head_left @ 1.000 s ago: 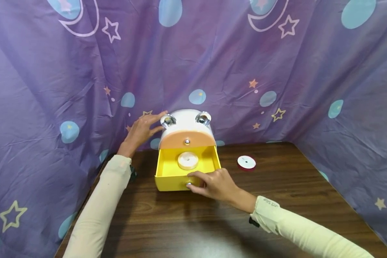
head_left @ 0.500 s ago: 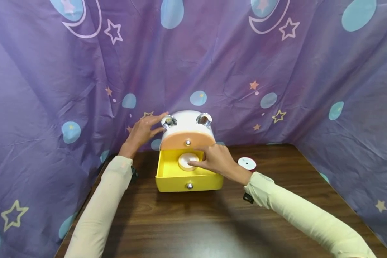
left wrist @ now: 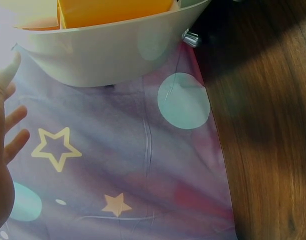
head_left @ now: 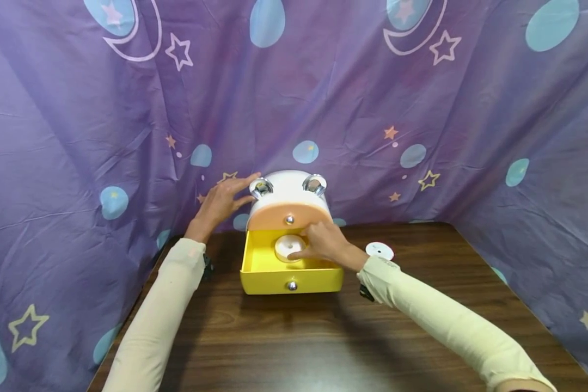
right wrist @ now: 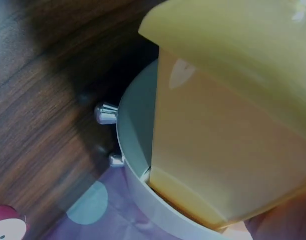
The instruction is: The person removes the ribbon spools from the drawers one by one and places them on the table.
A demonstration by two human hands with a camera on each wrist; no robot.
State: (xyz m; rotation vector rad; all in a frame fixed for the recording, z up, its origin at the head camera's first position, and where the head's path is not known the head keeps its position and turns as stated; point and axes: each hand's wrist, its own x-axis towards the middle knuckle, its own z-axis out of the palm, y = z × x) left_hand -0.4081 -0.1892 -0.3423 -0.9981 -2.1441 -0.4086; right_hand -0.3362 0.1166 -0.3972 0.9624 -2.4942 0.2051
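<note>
At three o'clock my right hand point(head_left: 325, 241) overlapped the roll point(head_left: 284, 245), gripping or not I couldn't tell; it seemed light, firm, best rim-pinched.

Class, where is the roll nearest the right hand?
In the head view, the white roll is inside the yellow drawer, left of the right hand.

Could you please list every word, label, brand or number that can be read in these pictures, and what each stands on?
No word, brand or number can be read in these views.
Right sleeve: a faint mark near the cuff, too small to read.
Red-edged spool: any print on its white face is too small to read.
Yellow drawer and pale roll: no lettering can be made out.
</note>
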